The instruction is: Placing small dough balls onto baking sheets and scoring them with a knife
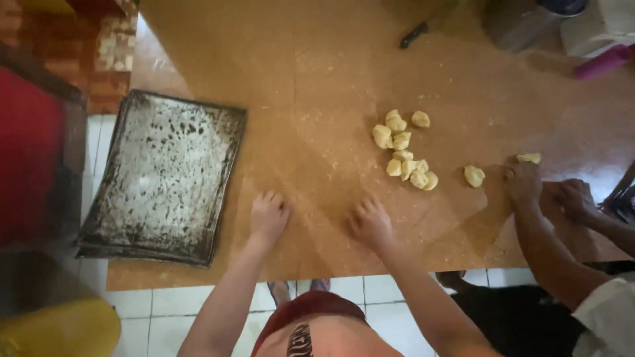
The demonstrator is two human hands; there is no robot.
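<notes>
My left hand (268, 215) rests palm down on the floured brown table (317, 99), fingers curled, close to the right edge of a worn dark baking tray (162, 175). My right hand (370, 223) also lies on the table, fingers bent, below a cluster of several small yellow dough pieces (403, 149). Neither hand shows anything in it. A single dough piece (473, 175) lies apart to the right.
Another person's hands (549, 192) work at the right table edge, one beside a dough piece (528, 158). A black-handled knife (415, 34), a metal container (522, 23) and a pink object (603, 63) sit at the far side. White floor tiles (162, 317) show below.
</notes>
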